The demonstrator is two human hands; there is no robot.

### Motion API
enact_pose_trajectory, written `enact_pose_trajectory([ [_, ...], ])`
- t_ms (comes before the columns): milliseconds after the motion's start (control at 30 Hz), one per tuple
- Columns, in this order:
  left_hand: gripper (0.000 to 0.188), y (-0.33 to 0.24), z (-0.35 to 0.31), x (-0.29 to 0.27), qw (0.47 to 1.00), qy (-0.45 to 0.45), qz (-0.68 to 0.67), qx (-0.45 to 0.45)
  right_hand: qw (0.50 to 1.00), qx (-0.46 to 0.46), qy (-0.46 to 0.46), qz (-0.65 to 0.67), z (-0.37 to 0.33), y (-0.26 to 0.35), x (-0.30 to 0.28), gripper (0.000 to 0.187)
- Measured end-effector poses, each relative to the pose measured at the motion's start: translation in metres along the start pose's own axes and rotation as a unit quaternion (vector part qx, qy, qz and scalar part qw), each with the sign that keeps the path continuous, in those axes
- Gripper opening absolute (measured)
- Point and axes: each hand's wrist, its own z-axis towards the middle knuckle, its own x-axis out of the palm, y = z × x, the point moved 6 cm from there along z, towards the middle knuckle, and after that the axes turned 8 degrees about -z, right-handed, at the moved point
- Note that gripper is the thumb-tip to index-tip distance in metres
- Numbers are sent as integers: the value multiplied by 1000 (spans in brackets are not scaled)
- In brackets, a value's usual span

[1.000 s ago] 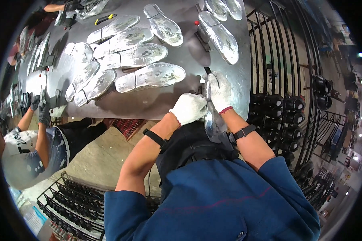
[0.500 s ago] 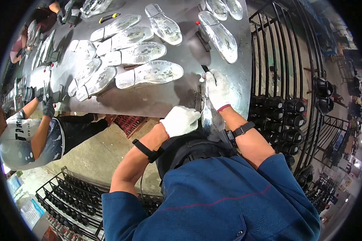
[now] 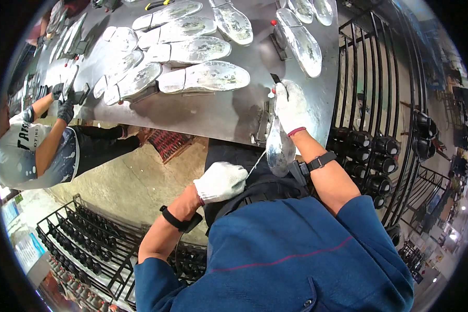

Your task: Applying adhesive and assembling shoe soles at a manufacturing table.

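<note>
A silver metal shoe last [image 3: 282, 148] lies sole up at the table's front edge, its near end close to my waist. My right hand [image 3: 291, 106], in a white knit glove, is closed over the last's far part. A small flat black piece [image 3: 275, 78] sticks out beyond its fingers; whether the hand holds it I cannot tell. My left hand [image 3: 221, 182], also gloved in white, is closed in front of my waist to the left. A thin pale strip [image 3: 257, 163] runs taut from its fingers to the last's left side.
Several more silver lasts [image 3: 205, 77] stand on the metal table [image 3: 203, 117], one [image 3: 300, 44] near the right edge. Black racks with dark footwear stand right [image 3: 356, 135] and lower left [image 3: 83, 234]. At left, a co-worker's gloved hands [image 3: 65, 111] hold another last.
My left hand has drawn back toward my waist and away from the last, and the strip now shows stretched between them. My right hand stays on the last. The view has shifted.
</note>
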Motion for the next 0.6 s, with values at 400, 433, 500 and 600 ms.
enact_pose_trajectory([
  [400,16,-15,-21,2,997,-3,-76,-25,998,0,34,-45,-5,16,-8,34],
  [433,15,-17,-23,1,995,-9,-99,-24,998,4,35,-44,-6,17,-9,34],
  [500,12,-20,-28,0,994,1,-107,-36,997,-9,24,-67,-6,28,-17,36],
  [600,11,-29,-40,-3,982,7,-174,-79,997,-2,26,-70,-12,32,-19,31],
])
